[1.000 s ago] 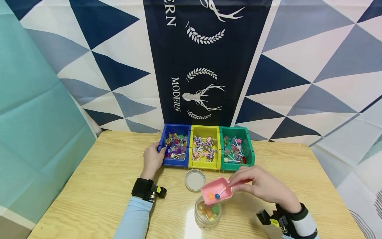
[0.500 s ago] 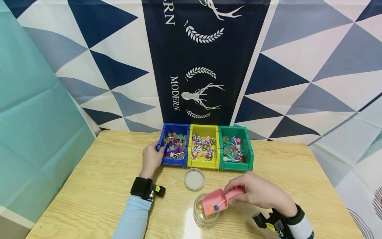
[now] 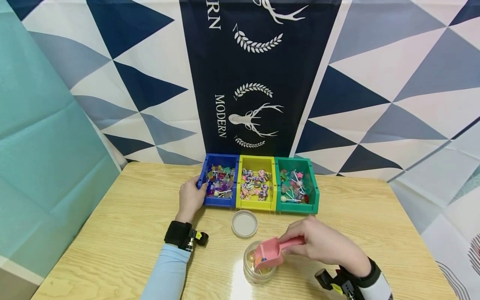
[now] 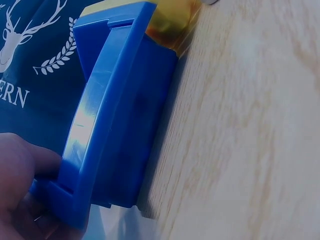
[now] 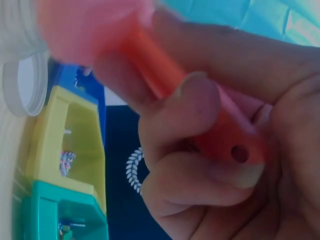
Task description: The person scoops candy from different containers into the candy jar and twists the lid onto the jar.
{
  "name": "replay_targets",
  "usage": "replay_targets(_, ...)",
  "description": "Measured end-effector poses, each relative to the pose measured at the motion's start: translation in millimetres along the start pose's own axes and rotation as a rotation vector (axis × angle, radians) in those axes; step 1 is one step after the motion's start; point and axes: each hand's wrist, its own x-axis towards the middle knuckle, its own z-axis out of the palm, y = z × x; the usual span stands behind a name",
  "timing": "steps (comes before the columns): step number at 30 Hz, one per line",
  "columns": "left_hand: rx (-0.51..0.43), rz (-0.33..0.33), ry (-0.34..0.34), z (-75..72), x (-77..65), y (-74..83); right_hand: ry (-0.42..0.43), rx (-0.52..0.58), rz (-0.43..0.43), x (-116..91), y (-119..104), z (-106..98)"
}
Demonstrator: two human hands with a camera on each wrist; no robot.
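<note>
My right hand (image 3: 318, 241) grips the handle of a pink scoop (image 3: 271, 255); in the right wrist view the fingers (image 5: 180, 107) curl round that handle. Tilted over the mouth of a clear jar (image 3: 250, 273), the scoop carries a blue candy and something orange. Candies show inside the jar, partly hidden by the scoop. My left hand (image 3: 190, 200) holds the left wall of the blue bin (image 3: 219, 203), thumb inside and fingers outside. In the left wrist view the blue bin (image 4: 120, 120) fills the middle, with part of the hand (image 4: 20, 185) at its edge.
A yellow bin (image 3: 256, 205) and a green bin (image 3: 298, 208) stand against the blue one, each holding small candies. A round lid (image 3: 244, 224) lies between the bins and the jar. Behind the wooden table (image 3: 123, 241) hangs a patterned cloth (image 3: 247, 62).
The pink scoop has come down and left to the jar's mouth and tipped further, its candies sliding toward its front. My left hand stays at the blue bin.
</note>
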Motion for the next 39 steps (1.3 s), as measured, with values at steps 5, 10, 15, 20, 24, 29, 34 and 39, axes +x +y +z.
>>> replay_targets(5,-0.001,-0.005,-0.001,0.3,0.1,0.3,-0.001,0.027,-0.005,0,4,0)
replay_targets(10,-0.003,-0.002,0.003,0.5,0.1,0.2,0.008,0.044,-0.007,-1,7,-2)
replay_targets(15,-0.008,0.0,-0.004,1.0,0.4,1.2,0.047,0.036,0.027,-4,10,-7)
replay_targets(20,-0.017,0.001,-0.009,1.0,0.5,1.1,0.134,0.044,0.037,-4,22,-11)
replay_targets(24,-0.018,0.0,-0.006,-0.5,-1.0,1.3,0.302,-0.016,0.034,0,32,-8)
replay_targets(29,-0.015,0.0,-0.009,0.6,0.4,1.4,0.543,-0.216,0.08,15,40,-5)
replay_targets(34,-0.013,-0.005,-0.014,2.2,0.6,0.9,0.617,-0.358,0.124,39,43,-5)
replay_targets(39,-0.017,-0.008,-0.006,1.1,0.7,-0.8,0.567,-0.534,0.091,70,38,-7)
